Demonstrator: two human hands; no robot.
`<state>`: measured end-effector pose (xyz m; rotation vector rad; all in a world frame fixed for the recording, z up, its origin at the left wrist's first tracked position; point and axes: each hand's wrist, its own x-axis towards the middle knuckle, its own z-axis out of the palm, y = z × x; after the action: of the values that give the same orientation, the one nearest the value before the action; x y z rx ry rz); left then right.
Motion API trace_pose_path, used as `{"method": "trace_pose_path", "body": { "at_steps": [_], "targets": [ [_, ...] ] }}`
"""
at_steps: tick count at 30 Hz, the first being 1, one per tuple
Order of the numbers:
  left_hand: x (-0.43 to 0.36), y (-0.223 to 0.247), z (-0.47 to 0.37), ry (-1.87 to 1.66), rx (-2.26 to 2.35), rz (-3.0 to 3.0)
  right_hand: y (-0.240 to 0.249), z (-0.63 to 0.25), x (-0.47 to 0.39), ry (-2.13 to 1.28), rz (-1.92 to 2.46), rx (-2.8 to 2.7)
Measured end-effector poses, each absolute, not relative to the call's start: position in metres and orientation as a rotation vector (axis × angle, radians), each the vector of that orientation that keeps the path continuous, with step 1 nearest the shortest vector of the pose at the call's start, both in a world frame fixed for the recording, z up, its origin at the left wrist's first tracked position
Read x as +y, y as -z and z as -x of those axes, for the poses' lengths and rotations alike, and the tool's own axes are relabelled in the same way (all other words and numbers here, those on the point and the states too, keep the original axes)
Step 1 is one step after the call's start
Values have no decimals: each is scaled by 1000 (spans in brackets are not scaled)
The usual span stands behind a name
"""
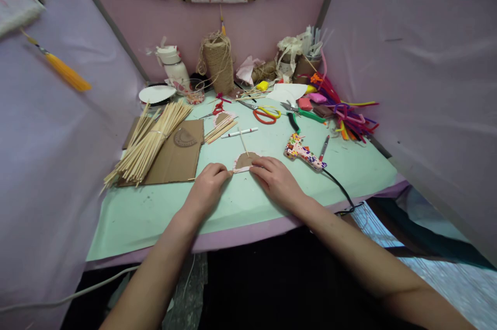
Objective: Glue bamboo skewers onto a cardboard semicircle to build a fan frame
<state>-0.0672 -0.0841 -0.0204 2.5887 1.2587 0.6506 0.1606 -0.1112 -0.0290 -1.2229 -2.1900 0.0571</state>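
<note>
A small half-round cardboard piece (247,160) with a pale scalloped rim lies flat on the mint-green table (229,200), its straight edge toward me. A thin stick (243,141) points away from its curved top. At the left end of the straight edge, my left hand (209,182) pinches a thin stick, most of which is hidden by the fingers. My right hand (276,179) rests over the right side of the cardboard piece, fingers together and pressing on it; whether it also grips the stick is hidden.
Wooden sticks (149,146) lie bundled on cardboard (182,162) at left. A flowered glue gun (303,152) with a black cord is at right. Beyond are scissors (264,113), green-handled pliers (306,113), a pen (239,133), twine (218,63), a white bottle (173,66) and colourful pipe cleaners (345,110).
</note>
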Motion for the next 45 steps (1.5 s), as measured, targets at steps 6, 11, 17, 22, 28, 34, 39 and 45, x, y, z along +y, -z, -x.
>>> {"method": "trace_pose_path", "body": {
  "at_steps": [6,11,17,22,28,34,39,45],
  "targets": [
    [-87,19,68,-666,1260,-2734,31,-162,-111,-96,1204,-2142],
    [-92,11,66,-847,1411,-2678,28,-167,-116,-75,1169,-2007],
    [-83,-18,63,-1017,1692,-2497,20,-183,-123,4,1140,-1916],
    [-33,-47,57,-663,2006,-2366,17,-197,-124,40,1164,-1911],
    [36,-44,44,-243,2116,-2222,20,-212,-127,65,1177,-1919],
    [71,-32,40,-56,2070,-2188,21,-227,-128,89,1197,-1892],
    [78,-33,44,-162,2021,-2190,20,-237,-125,82,1187,-1894],
    [63,-63,36,-679,1911,-2170,18,-254,-125,88,1347,-1790]
  ]
}}
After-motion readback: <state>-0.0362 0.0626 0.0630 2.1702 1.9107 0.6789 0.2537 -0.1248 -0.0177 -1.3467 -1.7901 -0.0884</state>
